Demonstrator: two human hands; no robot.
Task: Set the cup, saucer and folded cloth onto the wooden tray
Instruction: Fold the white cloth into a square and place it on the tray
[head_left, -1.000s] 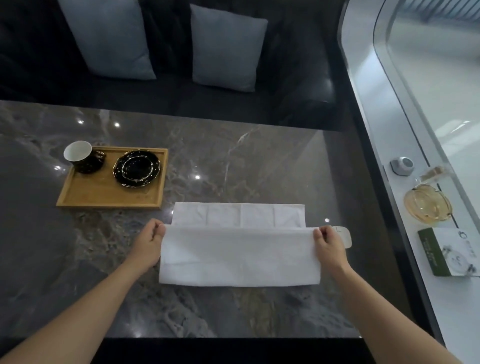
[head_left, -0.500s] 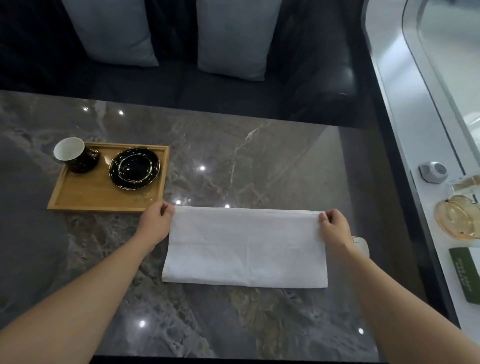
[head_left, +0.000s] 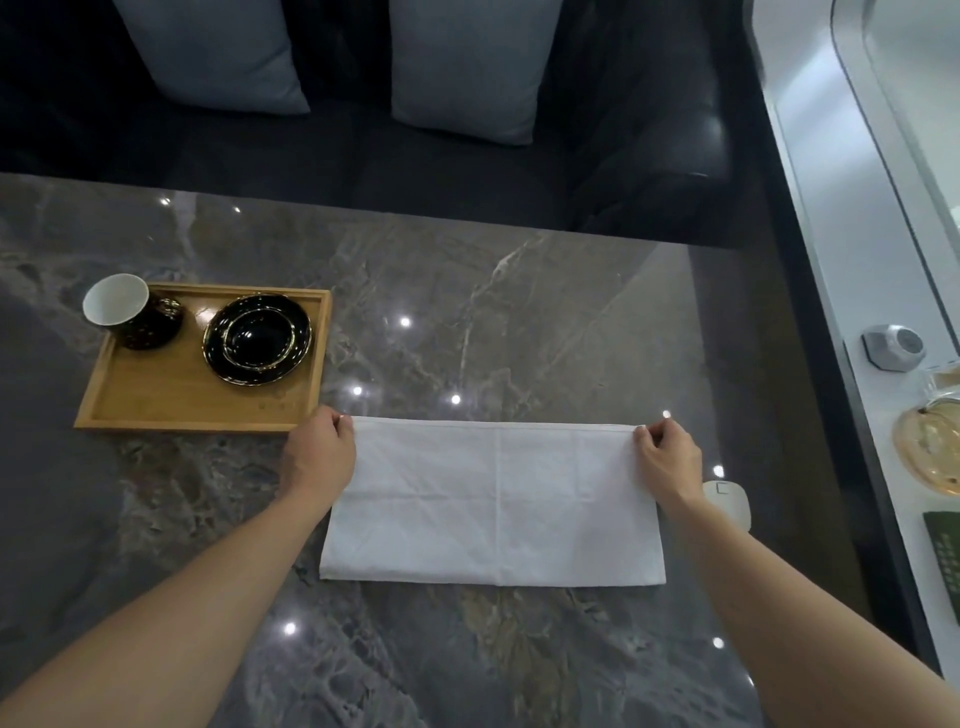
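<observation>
A white cloth (head_left: 493, 501) lies folded in half as a long rectangle on the dark marble table. My left hand (head_left: 319, 457) pinches its far left corner and my right hand (head_left: 667, 460) pinches its far right corner. The wooden tray (head_left: 156, 400) sits on the table at the left, just beyond my left hand. On the tray stand a black cup with a white inside (head_left: 130, 317), at its far left corner, and a black saucer (head_left: 258, 339) to the right of the cup.
A small white device (head_left: 730, 504) lies on the table by my right wrist. A white ledge on the right holds a grey knob (head_left: 893, 347), an amber glass dish (head_left: 930, 449) and a green box (head_left: 945, 551). A dark sofa with two grey cushions stands behind the table.
Both hands carried the cloth's near layer away from me and laid its edge on the far edge, so the cloth is now folded in half. The camera view shifted closer.
</observation>
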